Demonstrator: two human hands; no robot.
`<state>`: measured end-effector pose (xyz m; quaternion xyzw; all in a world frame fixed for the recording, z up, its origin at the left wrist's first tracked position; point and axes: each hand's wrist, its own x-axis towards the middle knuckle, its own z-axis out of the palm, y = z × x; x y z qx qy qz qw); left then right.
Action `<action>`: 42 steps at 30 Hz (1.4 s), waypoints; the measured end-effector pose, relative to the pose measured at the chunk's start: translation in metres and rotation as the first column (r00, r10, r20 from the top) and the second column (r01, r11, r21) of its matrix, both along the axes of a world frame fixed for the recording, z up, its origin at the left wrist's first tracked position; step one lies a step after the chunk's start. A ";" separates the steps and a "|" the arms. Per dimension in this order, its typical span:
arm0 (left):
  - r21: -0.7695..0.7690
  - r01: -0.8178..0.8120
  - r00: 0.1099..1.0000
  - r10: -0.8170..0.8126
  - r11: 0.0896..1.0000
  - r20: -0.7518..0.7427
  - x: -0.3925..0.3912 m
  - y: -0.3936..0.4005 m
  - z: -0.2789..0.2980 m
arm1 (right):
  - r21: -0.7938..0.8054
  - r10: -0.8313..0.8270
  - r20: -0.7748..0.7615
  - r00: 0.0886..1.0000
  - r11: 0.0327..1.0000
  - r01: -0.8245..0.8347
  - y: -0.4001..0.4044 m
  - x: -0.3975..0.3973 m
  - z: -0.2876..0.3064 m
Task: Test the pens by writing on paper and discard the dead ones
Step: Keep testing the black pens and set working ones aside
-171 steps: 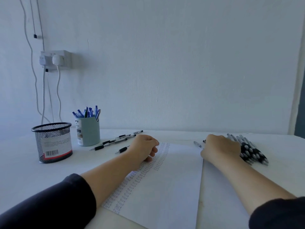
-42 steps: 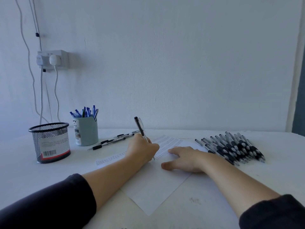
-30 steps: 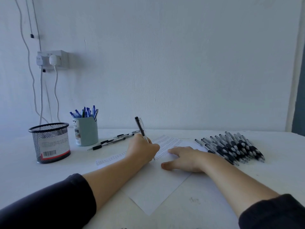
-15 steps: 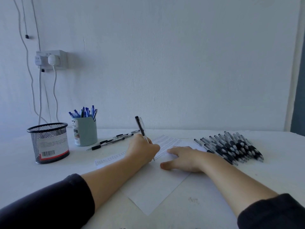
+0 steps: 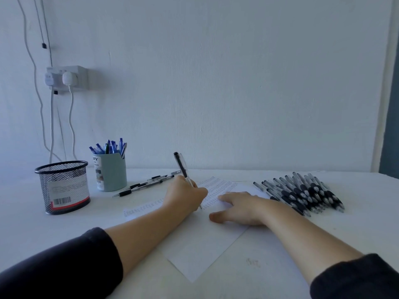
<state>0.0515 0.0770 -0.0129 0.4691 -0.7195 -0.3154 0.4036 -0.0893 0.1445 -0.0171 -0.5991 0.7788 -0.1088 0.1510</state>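
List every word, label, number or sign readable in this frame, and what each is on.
"NY": top of the label on the pen cup; its left is cut off, and the print below is too small to read.
Barcode label on the mesh basket: bars show, digits and text blurred.
Rows of small marks on the paper: too small to read.
Pens in the pile: no legible print.

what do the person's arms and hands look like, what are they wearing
Both arms wear dark, near-black long sleeves pushed up, leaving the forearms bare. The left sleeve bunches below the elbow; the right sleeve ends in a soft cuff. The left hand and right hand are bare: no gloves, and no rings, watch or bracelet that I can make out.
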 end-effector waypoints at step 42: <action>0.024 -0.029 0.909 0.036 0.999 -0.414 0.017 -0.016 0.018 | -0.178 0.120 0.261 0.958 0.981 -0.074 0.008 0.009 0.013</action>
